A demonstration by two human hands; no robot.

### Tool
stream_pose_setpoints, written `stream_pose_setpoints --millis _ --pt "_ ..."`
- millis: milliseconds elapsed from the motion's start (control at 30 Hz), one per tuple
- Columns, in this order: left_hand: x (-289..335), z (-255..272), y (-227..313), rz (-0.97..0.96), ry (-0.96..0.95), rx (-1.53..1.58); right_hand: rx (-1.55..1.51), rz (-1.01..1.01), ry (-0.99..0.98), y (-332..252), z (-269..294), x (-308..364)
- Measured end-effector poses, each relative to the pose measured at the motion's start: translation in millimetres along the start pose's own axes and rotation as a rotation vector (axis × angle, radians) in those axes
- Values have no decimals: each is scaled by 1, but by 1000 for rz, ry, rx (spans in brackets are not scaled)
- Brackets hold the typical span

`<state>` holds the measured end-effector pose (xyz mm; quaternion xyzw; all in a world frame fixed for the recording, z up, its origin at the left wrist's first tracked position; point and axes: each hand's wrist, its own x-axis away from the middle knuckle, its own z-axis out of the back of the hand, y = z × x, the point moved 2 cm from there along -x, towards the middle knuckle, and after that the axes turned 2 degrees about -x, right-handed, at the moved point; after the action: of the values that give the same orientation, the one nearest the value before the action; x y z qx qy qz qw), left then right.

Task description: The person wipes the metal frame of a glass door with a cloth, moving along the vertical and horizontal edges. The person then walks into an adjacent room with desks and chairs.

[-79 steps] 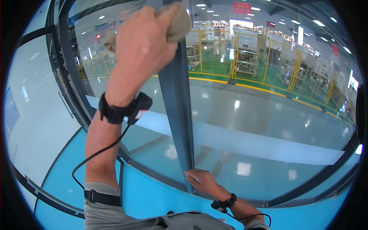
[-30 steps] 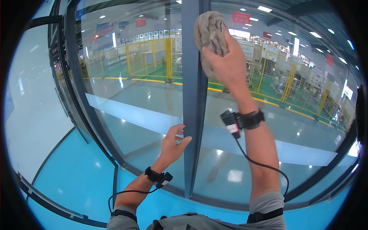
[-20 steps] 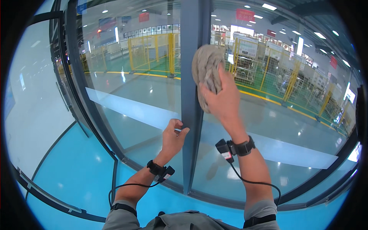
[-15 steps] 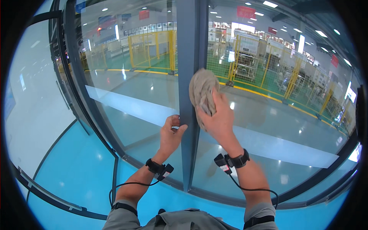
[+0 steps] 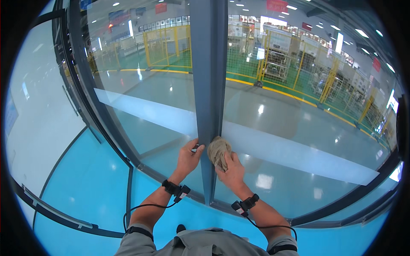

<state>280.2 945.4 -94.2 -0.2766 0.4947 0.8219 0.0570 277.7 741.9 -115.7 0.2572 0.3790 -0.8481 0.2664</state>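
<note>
A crumpled grey-beige cloth (image 5: 219, 152) is bunched in my right hand (image 5: 231, 173), whose fingers and thumb close round it. The cloth presses against the right side of a dark grey upright post (image 5: 208, 85), low down where the post meets the glass. On the post's left edge, at about the same height, sits my left hand (image 5: 188, 159). Its fingers are curled and its thumb lies on the post's front face. Both wrists wear black straps with small cabled devices.
Large glass panes (image 5: 273, 187) flank the post, each crossed by a frosted band (image 5: 299, 158). A dark bottom rail (image 5: 230, 209) runs along the blue floor (image 5: 89, 183). At the left stands another dark-framed glass panel (image 5: 38, 106). Yellow fencing (image 5: 299, 68) shows beyond the glass.
My right hand has slid down along the post with the cloth, from above my left hand to about level with it. My left hand stays at the post's left edge.
</note>
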Motion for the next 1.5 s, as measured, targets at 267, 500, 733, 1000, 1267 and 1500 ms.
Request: stream_pose_setpoints --millis 267,500,733,1000,1267,1500 --pt "48 -13 -44 151 -84 -101 -90 -185 -193 40 -40 69" --pt "144 1 -112 273 -652 -279 -429 -265 -127 13 -2 19" --pt "262 30 -156 568 -578 -200 -573 -269 41 -70 83 -116" --pt "403 30 -176 809 -508 -267 -863 -192 133 -62 37 -100" --pt "479 49 -172 1108 -560 -228 -515 -382 -39 30 -27 22" --pt "490 102 -166 1360 -565 -275 -350 -559 -493 83 -69 87"
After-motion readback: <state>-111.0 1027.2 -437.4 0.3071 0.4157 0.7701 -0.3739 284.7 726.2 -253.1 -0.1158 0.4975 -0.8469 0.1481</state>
